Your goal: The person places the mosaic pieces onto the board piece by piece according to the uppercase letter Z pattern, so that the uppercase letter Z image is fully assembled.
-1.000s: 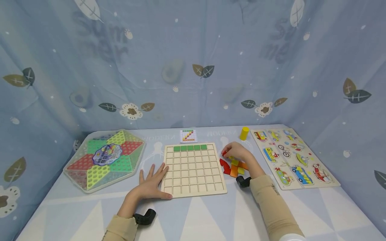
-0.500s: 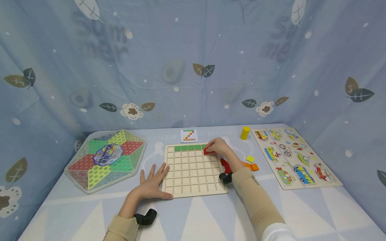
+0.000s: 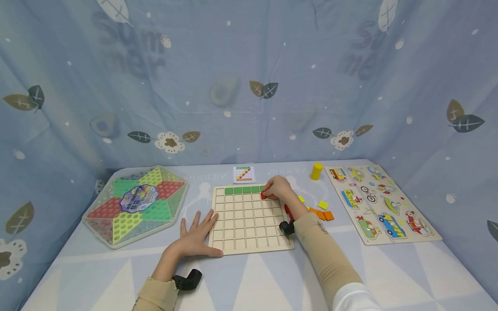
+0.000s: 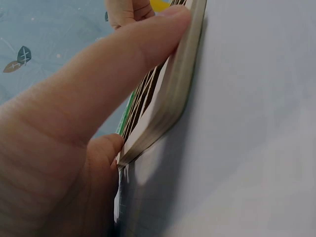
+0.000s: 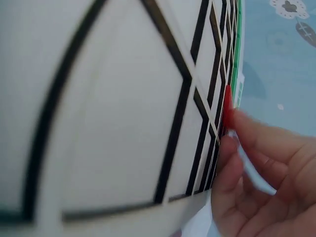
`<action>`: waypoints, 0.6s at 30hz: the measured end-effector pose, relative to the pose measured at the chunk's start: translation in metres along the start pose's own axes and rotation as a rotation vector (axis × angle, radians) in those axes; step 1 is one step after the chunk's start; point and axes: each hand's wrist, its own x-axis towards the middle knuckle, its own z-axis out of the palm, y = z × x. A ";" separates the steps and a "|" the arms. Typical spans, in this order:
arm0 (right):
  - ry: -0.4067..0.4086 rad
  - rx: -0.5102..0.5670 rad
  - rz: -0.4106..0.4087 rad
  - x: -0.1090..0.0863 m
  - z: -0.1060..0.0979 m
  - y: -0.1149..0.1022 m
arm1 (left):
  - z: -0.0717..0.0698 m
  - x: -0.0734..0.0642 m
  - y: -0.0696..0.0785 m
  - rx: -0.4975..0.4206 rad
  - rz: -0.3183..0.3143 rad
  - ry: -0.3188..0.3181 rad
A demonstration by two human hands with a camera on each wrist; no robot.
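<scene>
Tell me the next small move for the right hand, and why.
The right hand should probably press the red tile flat: it pinches that tile at the second row of the board, under the green tiles, while the left hand rests on the board's left side. The pattern card likewise shows red below green.

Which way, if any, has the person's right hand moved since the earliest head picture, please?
Yes: the right hand has moved leftward, from beside the grid board to over its far right corner, where it pinches a red tile.
</scene>
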 end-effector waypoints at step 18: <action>-0.036 0.163 -0.003 -0.014 -0.029 0.018 | 0.000 0.001 0.001 0.007 -0.002 0.002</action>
